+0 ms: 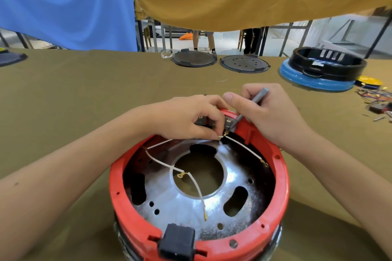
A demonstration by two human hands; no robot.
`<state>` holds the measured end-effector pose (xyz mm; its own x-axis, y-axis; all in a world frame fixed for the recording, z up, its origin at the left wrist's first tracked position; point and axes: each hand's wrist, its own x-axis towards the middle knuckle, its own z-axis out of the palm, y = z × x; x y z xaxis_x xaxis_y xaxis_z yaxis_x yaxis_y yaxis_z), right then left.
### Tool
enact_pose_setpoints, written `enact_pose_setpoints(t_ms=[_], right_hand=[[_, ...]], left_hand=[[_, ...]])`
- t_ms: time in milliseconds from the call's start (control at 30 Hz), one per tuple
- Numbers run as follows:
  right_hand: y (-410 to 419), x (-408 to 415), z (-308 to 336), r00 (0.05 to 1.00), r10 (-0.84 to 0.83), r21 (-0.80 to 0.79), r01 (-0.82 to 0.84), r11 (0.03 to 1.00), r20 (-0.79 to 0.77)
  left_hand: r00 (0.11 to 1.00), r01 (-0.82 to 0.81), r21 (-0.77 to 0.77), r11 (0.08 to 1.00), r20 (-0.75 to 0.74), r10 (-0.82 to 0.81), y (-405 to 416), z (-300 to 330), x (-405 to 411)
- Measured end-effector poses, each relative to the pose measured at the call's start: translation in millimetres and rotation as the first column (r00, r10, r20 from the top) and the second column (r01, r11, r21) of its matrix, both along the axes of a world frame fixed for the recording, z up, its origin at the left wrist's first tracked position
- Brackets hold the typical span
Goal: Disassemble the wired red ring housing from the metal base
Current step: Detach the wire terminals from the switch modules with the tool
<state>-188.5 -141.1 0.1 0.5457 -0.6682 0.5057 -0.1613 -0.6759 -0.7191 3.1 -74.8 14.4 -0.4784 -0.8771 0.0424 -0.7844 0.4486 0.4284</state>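
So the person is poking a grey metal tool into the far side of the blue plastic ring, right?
Not quite: the plastic ring is red, not blue. The head view shows the right hand holding the grey metal tool into its far side, as you said.

Wired red ring housing atop metal base

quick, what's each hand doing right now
Left hand: pinching a white wire terminal at the far rim of the red ring housing.
Right hand: gripping a grey screwdriver.
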Motion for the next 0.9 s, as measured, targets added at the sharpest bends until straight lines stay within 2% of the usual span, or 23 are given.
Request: enact_pose_setpoints(t_ms=[233,367,533,700,900], right_hand=[[2,2,0,1.0,0.003,0.046,-0.004,0.999,0.017],[3,0,-1,0.999,0.024,0.06,-0.026,0.998,0.045],[8,-9,6,1.0,0.012,-0.158,-0.012,0.987,0.001],[9,-3,13,0.994,0.05,-0.19,-0.068,0.98,-0.098],[3,1,14,0.973,0.072,-0.231,-0.122,0.965,-0.217]], left_hand=[[1.0,-0.002,0.045,0.999,-0.018,0.002,-1,2,-1],[0.998,-0.047,0.008,0.999,-0.051,0.047,2,1,1],[0.967,-0.157,-0.039,0.987,-0.21,0.146,10,10,7],[0.977,-0.2,-0.137,0.97,0.044,0.207,13,16,13],[0.982,-0.176,-0.128,0.976,0.05,0.183,12,5,15]])
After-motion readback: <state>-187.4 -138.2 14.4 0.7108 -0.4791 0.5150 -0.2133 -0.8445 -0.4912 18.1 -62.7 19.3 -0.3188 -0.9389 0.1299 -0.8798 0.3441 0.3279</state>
